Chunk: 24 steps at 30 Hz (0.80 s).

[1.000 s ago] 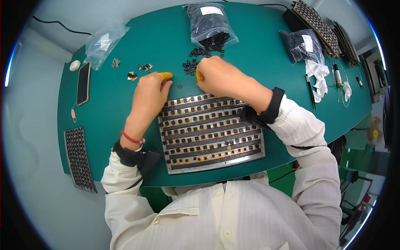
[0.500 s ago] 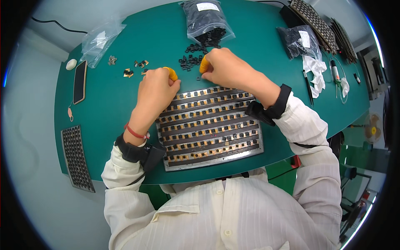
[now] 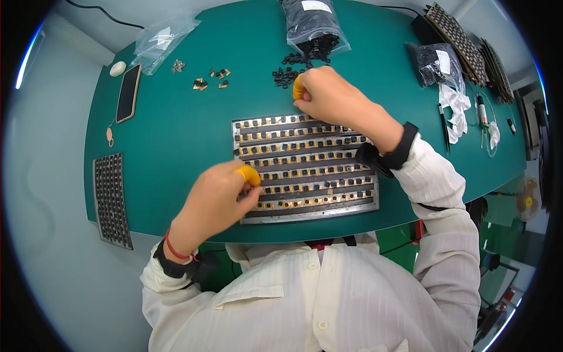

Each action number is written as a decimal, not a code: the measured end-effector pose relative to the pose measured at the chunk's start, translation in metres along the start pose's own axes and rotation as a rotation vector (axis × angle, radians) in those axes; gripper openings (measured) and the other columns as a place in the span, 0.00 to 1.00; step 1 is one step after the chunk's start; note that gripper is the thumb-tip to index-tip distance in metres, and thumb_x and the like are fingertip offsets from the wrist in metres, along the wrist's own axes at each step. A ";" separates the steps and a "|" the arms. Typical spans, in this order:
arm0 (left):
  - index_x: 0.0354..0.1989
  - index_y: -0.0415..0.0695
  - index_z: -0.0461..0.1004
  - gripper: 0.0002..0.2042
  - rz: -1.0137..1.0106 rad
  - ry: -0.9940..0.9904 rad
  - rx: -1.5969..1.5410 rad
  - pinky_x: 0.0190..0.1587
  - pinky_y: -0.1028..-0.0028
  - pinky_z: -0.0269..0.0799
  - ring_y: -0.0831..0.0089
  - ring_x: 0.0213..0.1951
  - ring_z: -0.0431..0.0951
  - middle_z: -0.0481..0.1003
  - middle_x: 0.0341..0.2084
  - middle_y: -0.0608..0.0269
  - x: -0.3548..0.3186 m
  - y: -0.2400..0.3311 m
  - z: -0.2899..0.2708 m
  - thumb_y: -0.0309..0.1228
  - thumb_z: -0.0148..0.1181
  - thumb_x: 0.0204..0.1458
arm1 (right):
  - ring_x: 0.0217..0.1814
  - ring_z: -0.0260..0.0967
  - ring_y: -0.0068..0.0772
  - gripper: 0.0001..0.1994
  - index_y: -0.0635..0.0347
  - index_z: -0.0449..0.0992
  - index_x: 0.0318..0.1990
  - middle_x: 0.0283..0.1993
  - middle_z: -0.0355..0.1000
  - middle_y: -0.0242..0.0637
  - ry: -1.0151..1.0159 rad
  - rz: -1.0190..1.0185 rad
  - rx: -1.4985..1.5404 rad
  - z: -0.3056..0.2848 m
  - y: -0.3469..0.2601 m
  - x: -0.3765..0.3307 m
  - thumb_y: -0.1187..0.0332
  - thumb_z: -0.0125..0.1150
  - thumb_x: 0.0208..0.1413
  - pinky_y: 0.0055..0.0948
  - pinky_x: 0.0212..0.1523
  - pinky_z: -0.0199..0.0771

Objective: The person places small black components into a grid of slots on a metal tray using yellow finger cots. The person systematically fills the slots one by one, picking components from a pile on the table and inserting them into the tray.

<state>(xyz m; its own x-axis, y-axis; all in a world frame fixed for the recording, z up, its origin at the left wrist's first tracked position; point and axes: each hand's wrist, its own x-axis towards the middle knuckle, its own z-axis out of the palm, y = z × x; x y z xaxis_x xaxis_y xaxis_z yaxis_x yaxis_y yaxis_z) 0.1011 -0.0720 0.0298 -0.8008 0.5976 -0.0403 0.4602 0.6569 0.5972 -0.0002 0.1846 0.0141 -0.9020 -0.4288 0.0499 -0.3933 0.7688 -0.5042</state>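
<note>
Looking down from the head camera, I had my left hand [image 3: 220, 196] curled over the near left corner of the metal tray [image 3: 305, 167], its orange-capped fingertip [image 3: 249, 174] pressed among the lower rows of small black parts; whether it pinched one I could not tell. My right hand [image 3: 328, 94] sat just past the tray's far edge, fingers bunched, its orange cot [image 3: 298, 88] touching the table beside the loose pile of black parts [image 3: 287, 75]; any part between those fingers was hidden. That pile lay just left of my right hand, spilling from the open bag [image 3: 314, 23] beyond it. The tray lay between my arms, its near edge close to the table's [image 3: 170, 152] front rim. Bare green surface opened to the tray's left, reaching to the phone [image 3: 127, 92] and a dark grid tray [image 3: 111, 199] at the left rim. A few brass bits [image 3: 210, 79] lay well clear, at far left.
</note>
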 end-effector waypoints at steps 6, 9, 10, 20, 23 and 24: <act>0.30 0.35 0.79 0.07 0.071 0.003 0.059 0.31 0.67 0.71 0.61 0.28 0.75 0.73 0.24 0.58 -0.026 0.000 0.021 0.25 0.68 0.45 | 0.33 0.74 0.50 0.05 0.70 0.77 0.30 0.30 0.74 0.49 0.039 -0.095 0.085 -0.032 -0.033 -0.066 0.76 0.65 0.49 0.39 0.37 0.76; 0.29 0.36 0.80 0.07 0.105 0.044 0.111 0.30 0.65 0.70 0.60 0.27 0.74 0.72 0.24 0.58 -0.030 -0.001 0.028 0.26 0.69 0.45 | 0.33 0.72 0.49 0.05 0.69 0.77 0.31 0.32 0.72 0.47 0.000 -0.084 0.054 -0.037 -0.033 -0.108 0.75 0.65 0.48 0.40 0.37 0.74; 0.29 0.36 0.80 0.07 0.116 0.063 0.129 0.30 0.65 0.70 0.60 0.27 0.73 0.72 0.24 0.57 -0.031 -0.001 0.030 0.26 0.69 0.45 | 0.36 0.72 0.48 0.05 0.68 0.77 0.31 0.34 0.71 0.46 -0.026 -0.053 0.018 -0.038 -0.032 -0.123 0.75 0.65 0.49 0.39 0.38 0.74; 0.16 0.38 0.74 0.17 0.084 -0.055 0.325 0.24 0.62 0.66 0.58 0.18 0.71 0.68 0.14 0.58 -0.053 0.019 0.035 0.36 0.67 0.52 | 0.36 0.71 0.44 0.07 0.69 0.77 0.29 0.32 0.70 0.42 0.000 0.066 0.055 -0.001 -0.029 -0.191 0.73 0.67 0.50 0.38 0.37 0.75; 0.14 0.36 0.73 0.21 0.048 -0.093 0.301 0.22 0.61 0.64 0.56 0.17 0.70 0.68 0.14 0.55 -0.050 0.021 0.031 0.38 0.65 0.54 | 0.35 0.71 0.43 0.07 0.69 0.77 0.28 0.31 0.69 0.41 0.025 0.056 0.036 0.008 -0.027 -0.191 0.72 0.66 0.51 0.38 0.35 0.75; 0.14 0.36 0.73 0.22 0.024 -0.121 0.295 0.23 0.62 0.64 0.55 0.17 0.70 0.68 0.14 0.54 -0.048 0.021 0.029 0.39 0.65 0.54 | 0.34 0.71 0.42 0.07 0.68 0.78 0.28 0.30 0.69 0.41 0.030 0.051 0.024 0.010 -0.027 -0.192 0.72 0.66 0.51 0.38 0.34 0.74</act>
<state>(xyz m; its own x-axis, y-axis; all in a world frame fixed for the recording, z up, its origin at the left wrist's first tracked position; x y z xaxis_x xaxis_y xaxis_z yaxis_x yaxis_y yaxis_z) 0.1603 -0.0733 0.0216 -0.7452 0.6532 -0.1346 0.5837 0.7364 0.3421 0.1855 0.2409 0.0094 -0.9259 -0.3746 0.0490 -0.3425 0.7777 -0.5271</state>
